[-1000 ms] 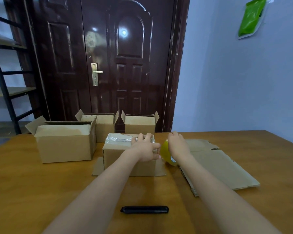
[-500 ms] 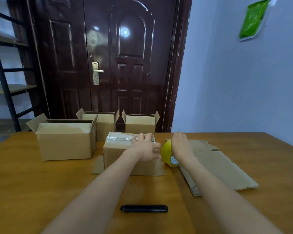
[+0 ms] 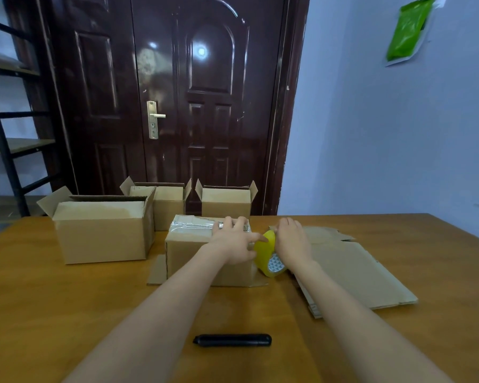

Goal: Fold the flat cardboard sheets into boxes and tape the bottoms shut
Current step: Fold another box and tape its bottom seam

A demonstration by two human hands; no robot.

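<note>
Box (image 3: 205, 250) w/ its taped bottom turned up sits mid-table (image 3: 67, 313), upside down prob. so the seam faces the hands; a glossy, crinkled strip of clear tape (image 3: 194, 225) runs across its top face. Left hand (image 3: 233, 241) lies over the box's right end, fingers spread and pressing flat on the tape and cardboard, thumb reaching toward the roll, likely to pin the strip while it's pulled or cut. Right hand (image 3: 291, 241), just right of the box, curls round the yellow tape roll (image 3: 267, 254), which stands on edge touching the box's right side; fingertips are hidden behind the roll, so can't tell how they pinch. Roll is smooth, round, w/ a white patterned core. Right of the box, a stack of flat cardboard sheets (image 3: 354, 272) lies waiting: matte brown, corrugated edges, notched flaps. Behind and left of the box stand three finished boxes (image 3: 103, 230), flaps open upward. In front of the box, near the person, lies a slim black cutter-like tool (image 3: 233, 340), untouched; prob. for slicing the tape next.
</note>
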